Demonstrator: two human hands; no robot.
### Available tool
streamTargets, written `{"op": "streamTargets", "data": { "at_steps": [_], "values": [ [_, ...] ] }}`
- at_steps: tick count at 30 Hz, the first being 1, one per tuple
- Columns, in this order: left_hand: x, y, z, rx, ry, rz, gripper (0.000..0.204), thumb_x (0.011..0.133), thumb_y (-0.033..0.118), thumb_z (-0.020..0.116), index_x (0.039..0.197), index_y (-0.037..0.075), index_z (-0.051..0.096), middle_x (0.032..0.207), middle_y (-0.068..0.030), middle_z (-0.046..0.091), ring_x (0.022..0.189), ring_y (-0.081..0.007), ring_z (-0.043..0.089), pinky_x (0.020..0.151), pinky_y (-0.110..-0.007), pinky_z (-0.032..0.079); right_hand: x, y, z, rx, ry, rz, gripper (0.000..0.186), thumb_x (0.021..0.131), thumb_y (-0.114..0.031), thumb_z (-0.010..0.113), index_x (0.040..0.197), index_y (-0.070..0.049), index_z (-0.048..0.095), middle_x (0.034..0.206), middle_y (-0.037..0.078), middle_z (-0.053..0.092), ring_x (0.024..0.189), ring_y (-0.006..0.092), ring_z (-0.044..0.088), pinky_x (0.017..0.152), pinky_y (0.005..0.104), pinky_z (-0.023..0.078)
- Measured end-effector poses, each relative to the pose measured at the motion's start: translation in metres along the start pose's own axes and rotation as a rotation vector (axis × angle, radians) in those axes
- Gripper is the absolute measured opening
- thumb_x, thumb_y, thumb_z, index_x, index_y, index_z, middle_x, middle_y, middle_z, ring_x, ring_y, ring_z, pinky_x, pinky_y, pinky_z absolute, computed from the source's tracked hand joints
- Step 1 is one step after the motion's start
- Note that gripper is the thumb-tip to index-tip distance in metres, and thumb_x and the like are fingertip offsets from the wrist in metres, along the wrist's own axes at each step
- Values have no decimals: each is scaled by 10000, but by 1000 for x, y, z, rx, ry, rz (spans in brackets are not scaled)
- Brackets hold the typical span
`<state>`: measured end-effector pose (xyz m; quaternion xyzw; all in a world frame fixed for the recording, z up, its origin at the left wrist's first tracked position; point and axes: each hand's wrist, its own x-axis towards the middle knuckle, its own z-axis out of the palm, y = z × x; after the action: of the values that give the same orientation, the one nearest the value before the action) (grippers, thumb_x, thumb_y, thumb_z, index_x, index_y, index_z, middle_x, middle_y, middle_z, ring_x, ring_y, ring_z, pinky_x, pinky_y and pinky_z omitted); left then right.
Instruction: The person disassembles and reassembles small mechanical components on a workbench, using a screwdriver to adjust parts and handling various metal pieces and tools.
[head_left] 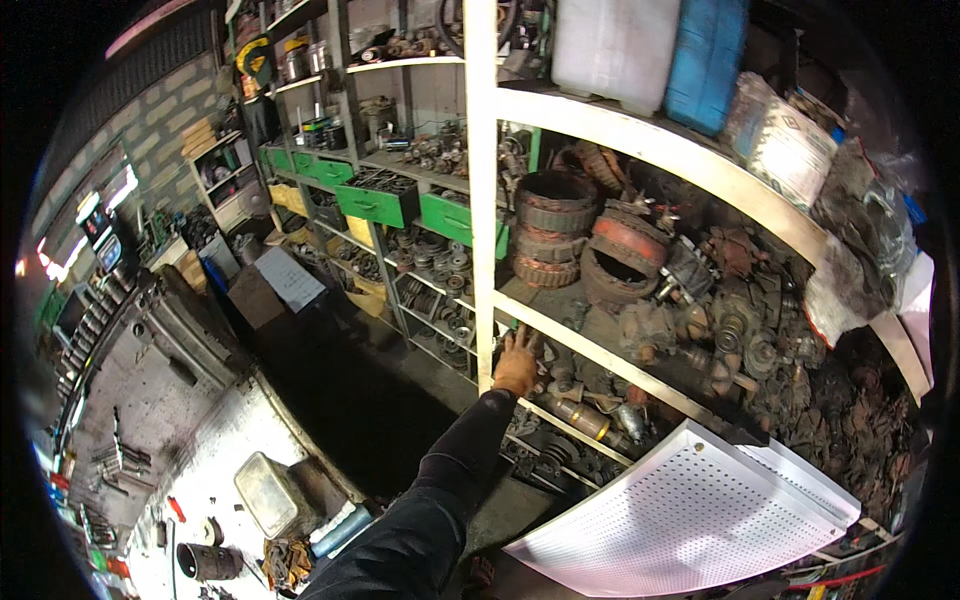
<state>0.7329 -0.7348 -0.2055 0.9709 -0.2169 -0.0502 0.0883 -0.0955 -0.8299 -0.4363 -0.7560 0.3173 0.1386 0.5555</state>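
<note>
My left arm, in a dark sleeve, reaches up and to the right across the picture. My left hand [517,362] is at the lower shelf, just right of the white upright post [482,190]. Its fingers are stretched out and somewhat apart, and I see nothing held in it. Whether the fingertips touch the shelf or a part on it, I cannot tell. Close to the hand on that shelf lie greasy metal parts, among them a cylindrical starter-like part [580,418] with a yellow band. My right hand is out of view.
Stator-like rings [553,205] and dirty machine parts fill the shelf above. A white perforated panel [690,515] leans at the lower right. On the left, a workbench [215,450] carries a metal tin [272,495] and tools. Green drawers [372,205] stand farther back.
</note>
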Motion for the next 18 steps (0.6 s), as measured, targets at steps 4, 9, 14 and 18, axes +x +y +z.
{"op": "streamTargets", "data": {
  "at_steps": [4, 9, 14, 18],
  "values": [
    [-33, 1, -4, -328, 141, 9, 1023, 861, 274, 826, 1692, 123, 250, 1758, -219, 145, 1569, -524, 228, 1260, -502, 354, 61, -35, -18, -121, 22, 187, 238, 817, -197, 636, 643, -85, 754, 600, 31, 702, 554, 147, 637, 555, 341, 507],
    [-139, 13, -9, -608, 260, 1, 811, 843, 179, 786, 1562, 31, 441, 1663, -286, 318, 1484, -518, 372, 1232, -495, 382, 173, -118, -18, -378, -45, -98, 177, 811, -188, 689, 699, -54, 717, 637, 108, 696, 583, 196, 656, 555, 371, 505],
    [-359, 14, -24, -896, 214, 47, 505, 929, 131, 712, 1414, 20, 625, 1300, -268, 689, 1229, -415, 662, 1067, -457, 532, 223, -237, 22, -254, -575, -318, 221, 853, -260, 723, 889, -44, 757, 751, 91, 749, 623, 264, 700, 616, 428, 595],
    [-557, -38, -66, -1135, 208, -215, 380, 944, 160, 732, 1302, 34, 703, 1126, -194, 761, 1043, -333, 746, 912, -430, 585, 183, -350, 102, -397, -747, -442, 101, 868, 30, 669, 958, -7, 692, 746, 39, 687, 636, 102, 648, 573, 266, 502]
  ]
}}
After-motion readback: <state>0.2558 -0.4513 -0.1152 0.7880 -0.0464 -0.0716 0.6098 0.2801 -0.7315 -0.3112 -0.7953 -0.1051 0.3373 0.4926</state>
